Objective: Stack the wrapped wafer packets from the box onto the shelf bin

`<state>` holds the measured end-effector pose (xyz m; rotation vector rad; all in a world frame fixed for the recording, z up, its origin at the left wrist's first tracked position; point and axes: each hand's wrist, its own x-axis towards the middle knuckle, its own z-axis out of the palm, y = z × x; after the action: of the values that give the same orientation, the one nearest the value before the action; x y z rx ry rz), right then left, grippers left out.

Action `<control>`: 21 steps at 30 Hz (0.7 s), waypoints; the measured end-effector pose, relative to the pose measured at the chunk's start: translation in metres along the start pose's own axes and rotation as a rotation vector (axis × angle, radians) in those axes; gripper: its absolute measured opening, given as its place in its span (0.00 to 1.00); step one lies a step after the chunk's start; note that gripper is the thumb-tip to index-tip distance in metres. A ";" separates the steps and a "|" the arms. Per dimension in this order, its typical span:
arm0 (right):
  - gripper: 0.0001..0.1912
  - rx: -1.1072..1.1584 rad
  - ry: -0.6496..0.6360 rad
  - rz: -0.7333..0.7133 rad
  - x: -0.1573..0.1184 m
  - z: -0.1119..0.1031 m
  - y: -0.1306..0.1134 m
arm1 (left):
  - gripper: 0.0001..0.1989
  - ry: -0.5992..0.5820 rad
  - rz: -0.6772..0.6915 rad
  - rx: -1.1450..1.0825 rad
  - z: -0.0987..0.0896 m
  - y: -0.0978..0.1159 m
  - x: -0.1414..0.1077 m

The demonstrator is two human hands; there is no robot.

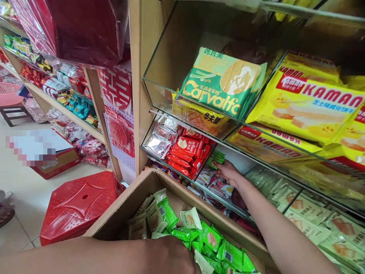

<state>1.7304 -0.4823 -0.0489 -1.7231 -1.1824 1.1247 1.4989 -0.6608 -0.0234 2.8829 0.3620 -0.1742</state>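
My right hand [226,172] reaches into a compartment of the glass-fronted shelf, its fingers closed on green packets [216,158]. Red packets [186,152] and silver packets [161,140] lie in the compartments to its left. Down in the open cardboard box [114,209], my left hand [176,255] rests over green snack packets [211,236] and cream packets [190,219]; its fingers are hidden behind the back of the hand.
Green Carvalfo packs [225,83] and yellow Kaman packs [316,110] fill the shelf above. Cream packets [310,228] lie at the lower right. A red plastic stool [81,205] stands left of the box, with a red box [61,163] on the floor beyond.
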 end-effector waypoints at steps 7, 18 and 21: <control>0.13 -0.025 0.036 -0.005 0.003 0.000 0.007 | 0.06 -0.011 -0.030 -0.016 -0.002 -0.001 -0.003; 0.13 -0.102 0.045 -0.031 0.002 0.001 0.006 | 0.07 -0.142 -0.072 -0.037 -0.011 0.002 -0.002; 0.13 -0.148 0.039 -0.053 0.002 0.001 0.006 | 0.07 -0.138 -0.062 -0.038 -0.013 0.003 -0.002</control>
<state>1.7310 -0.4821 -0.0548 -1.8042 -1.3078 0.9891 1.4988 -0.6605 -0.0098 2.8042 0.4235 -0.3699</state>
